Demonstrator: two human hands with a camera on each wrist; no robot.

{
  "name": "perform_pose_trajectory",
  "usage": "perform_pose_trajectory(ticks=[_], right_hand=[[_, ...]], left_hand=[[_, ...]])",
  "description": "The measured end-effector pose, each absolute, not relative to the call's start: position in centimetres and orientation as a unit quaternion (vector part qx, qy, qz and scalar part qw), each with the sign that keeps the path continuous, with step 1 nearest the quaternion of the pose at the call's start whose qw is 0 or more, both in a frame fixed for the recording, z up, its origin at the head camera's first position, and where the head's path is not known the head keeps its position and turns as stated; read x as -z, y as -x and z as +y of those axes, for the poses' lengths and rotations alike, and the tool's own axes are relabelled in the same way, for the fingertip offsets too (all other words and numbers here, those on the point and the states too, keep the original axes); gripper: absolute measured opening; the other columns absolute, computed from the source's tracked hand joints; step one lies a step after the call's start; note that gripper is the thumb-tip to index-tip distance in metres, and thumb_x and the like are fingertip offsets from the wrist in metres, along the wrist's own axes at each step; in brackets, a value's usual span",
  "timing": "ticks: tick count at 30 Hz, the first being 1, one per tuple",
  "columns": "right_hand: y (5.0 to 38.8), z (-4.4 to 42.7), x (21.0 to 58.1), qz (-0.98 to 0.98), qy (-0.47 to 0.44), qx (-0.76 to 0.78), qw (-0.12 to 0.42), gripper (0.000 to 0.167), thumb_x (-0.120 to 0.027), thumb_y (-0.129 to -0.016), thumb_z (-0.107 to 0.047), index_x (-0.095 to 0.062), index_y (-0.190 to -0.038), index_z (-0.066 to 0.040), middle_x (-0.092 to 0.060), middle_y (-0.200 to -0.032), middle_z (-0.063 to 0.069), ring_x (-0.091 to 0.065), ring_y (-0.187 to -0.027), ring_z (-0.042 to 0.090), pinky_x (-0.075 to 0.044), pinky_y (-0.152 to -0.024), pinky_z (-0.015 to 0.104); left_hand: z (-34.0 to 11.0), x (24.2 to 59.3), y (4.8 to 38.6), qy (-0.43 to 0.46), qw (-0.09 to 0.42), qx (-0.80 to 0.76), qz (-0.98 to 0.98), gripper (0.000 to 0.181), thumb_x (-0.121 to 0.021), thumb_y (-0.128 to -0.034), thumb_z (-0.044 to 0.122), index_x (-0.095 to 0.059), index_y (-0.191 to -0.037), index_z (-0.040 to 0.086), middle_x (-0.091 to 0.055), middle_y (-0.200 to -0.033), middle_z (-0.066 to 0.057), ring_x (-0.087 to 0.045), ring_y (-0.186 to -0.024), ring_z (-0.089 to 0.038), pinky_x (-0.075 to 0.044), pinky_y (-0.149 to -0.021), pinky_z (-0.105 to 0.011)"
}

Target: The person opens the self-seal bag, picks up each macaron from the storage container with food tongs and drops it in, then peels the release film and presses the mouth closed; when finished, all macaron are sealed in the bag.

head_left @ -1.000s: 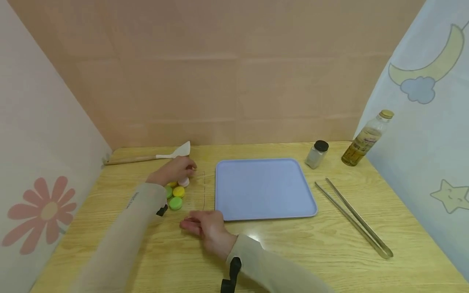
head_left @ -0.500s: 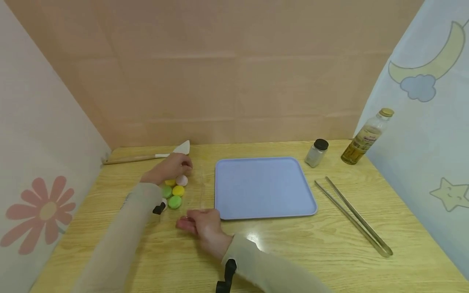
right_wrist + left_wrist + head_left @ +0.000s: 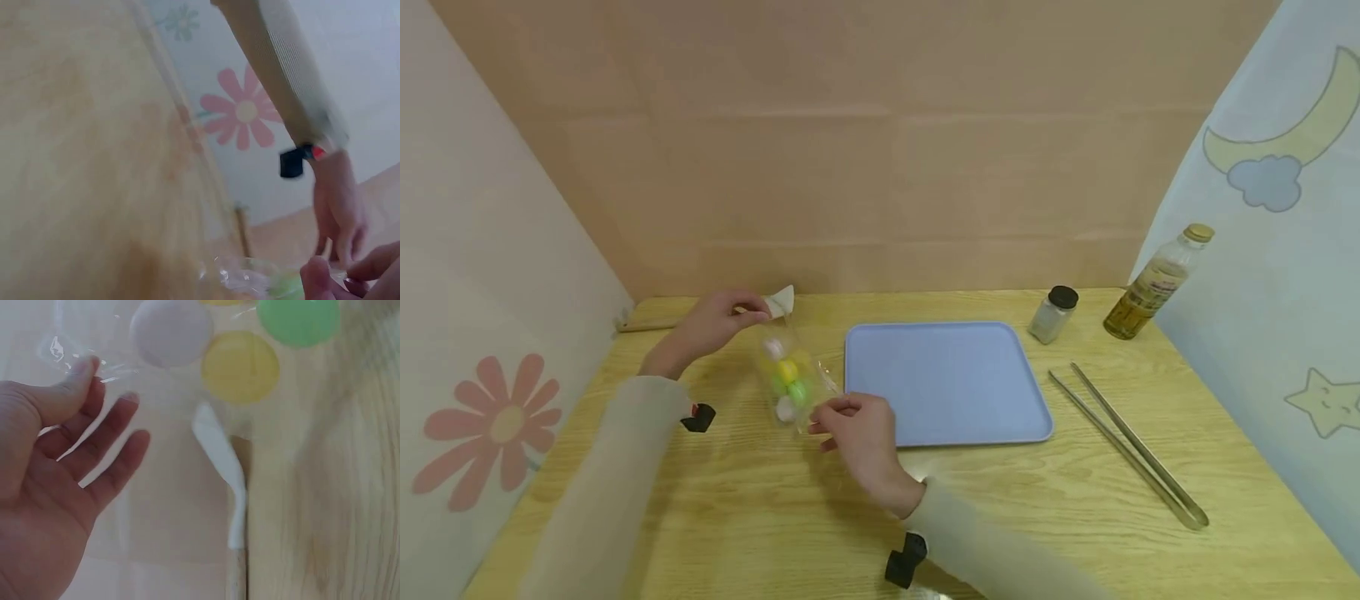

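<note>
A clear plastic bag (image 3: 822, 379) holds several macarons (image 3: 788, 371) in yellow, green and pale lilac-white. It hangs between both hands, seemingly raised over the wooden table. My left hand (image 3: 718, 321) pinches its far left corner; in the left wrist view the thumb and index finger (image 3: 90, 369) meet on the film while the other fingers spread loosely. My right hand (image 3: 861, 437) pinches the near right corner. In the right wrist view its fingertips (image 3: 315, 275) show beside the crinkled film, and a green macaron (image 3: 286, 286) is partly visible.
A white-headed spatula (image 3: 781, 302) with a wooden handle lies behind the left hand. A lilac-blue tray (image 3: 947, 383) sits right of the bag. Farther right are a black-lidded jar (image 3: 1051, 317), an oil bottle (image 3: 1150, 287) and metal tongs (image 3: 1131, 450). Walls close the back and sides.
The bag of macarons, flat on the table before, has come up tilted between the hands. My left hand has moved left and back, my right hand to the right and slightly farther away.
</note>
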State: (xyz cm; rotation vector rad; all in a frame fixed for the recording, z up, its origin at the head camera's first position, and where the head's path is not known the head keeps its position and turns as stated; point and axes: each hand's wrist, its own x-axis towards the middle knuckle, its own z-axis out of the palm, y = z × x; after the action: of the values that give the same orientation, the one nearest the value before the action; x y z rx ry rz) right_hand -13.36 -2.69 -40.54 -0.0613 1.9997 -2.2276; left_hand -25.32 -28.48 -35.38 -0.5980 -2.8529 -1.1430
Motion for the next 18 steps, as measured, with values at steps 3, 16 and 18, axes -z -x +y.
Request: perform_pose_trajectory(ticks=[3, 16, 18], right_hand=[[13.8, -0.5, 39.3, 0.718, 0.056, 0.693, 0.023, 0.008, -0.072, -0.09, -0.006, -0.074, -0.086, 0.002, -0.074, -0.08, 0.016, -0.073, -0.072, 0.037, -0.059, -0.057, 0.042], [13.4, 6.2, 33.9, 0.782, 0.191, 0.549, -0.222, 0.006, -0.077, -0.09, -0.009, -0.078, -0.086, -0.014, -0.07, -0.078, -0.009, -0.062, -0.064, 0.012, -0.049, -0.057, 0.025], [13.2, 6.8, 33.2, 0.76, 0.218, 0.557, -0.255, 0.007, -0.075, -0.091, -0.006, -0.079, -0.089, -0.012, -0.072, -0.081, -0.007, -0.062, -0.068, 0.012, -0.049, -0.061, 0.024]], left_hand=[[-28.3, 34.5, 24.2, 0.186, 0.034, 0.391, -0.901, 0.025, -0.063, -0.1026, 0.027, -0.072, -0.109, 0.004, -0.068, -0.113, -0.008, -0.062, -0.1, -0.029, -0.051, -0.084, -0.041], [-24.9, 31.3, 18.5, 0.257, 0.166, 0.549, -0.778, 0.006, -0.067, -0.0975, 0.002, -0.072, -0.102, 0.002, -0.066, -0.109, -0.014, -0.059, -0.096, -0.024, -0.049, -0.085, -0.026], [-24.3, 31.1, 17.7, 0.269, 0.188, 0.58, -0.745, 0.007, -0.067, -0.0953, -0.004, -0.072, -0.099, -0.001, -0.066, -0.105, -0.014, -0.059, -0.091, -0.025, -0.05, -0.082, -0.027]])
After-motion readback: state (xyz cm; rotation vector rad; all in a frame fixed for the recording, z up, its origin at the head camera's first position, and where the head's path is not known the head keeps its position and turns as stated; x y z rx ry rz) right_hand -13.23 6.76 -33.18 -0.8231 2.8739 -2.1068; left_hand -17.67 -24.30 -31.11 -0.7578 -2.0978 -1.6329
